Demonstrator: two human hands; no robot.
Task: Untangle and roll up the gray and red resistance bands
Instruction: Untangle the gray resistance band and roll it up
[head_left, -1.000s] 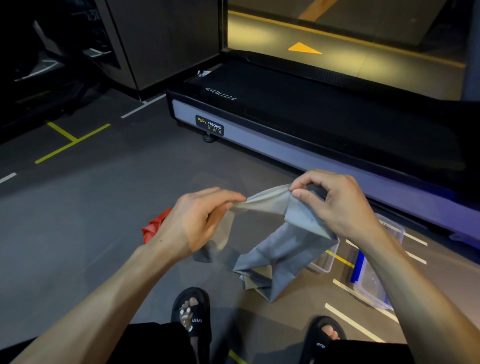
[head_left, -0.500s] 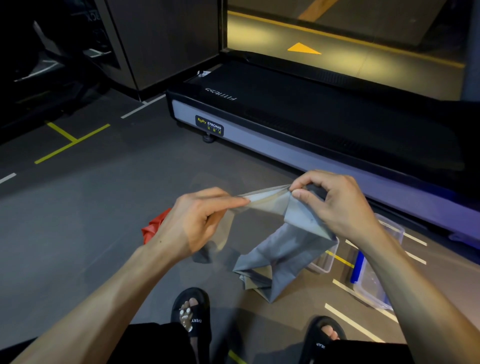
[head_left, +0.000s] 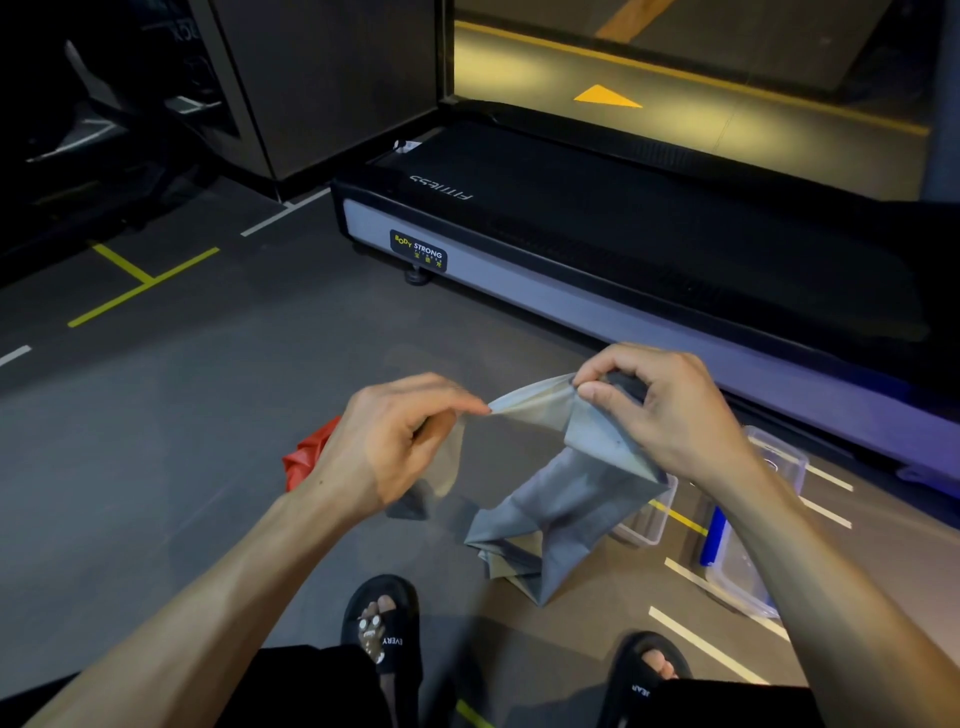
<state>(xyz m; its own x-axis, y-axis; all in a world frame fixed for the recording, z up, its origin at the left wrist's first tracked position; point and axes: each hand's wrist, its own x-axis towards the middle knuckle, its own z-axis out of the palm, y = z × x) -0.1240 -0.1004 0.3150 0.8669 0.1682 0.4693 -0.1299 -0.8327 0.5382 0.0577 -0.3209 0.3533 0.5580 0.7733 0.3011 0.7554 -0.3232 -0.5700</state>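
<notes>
In front of treadmill (head_left: 597, 270): gray band (head_left: 566, 499) held up, rest drooping in folds. Left hand (head_left: 395, 447) and right hand (head_left: 670, 410) each pinch top edge, fingers curled. Red band (head_left: 306, 457) on floor behind left hand. Step looks like untangling gray; next likely spread flat, start roll.

red band (head_left: 306, 460) mostly behind left hand (head_left: 395, 447) | clear bin (head_left: 748, 519) partly hidden

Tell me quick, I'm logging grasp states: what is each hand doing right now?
Left hand: pinches the top edge of the gray band.
Right hand: fingers curled, pinching the same gray band.
</notes>
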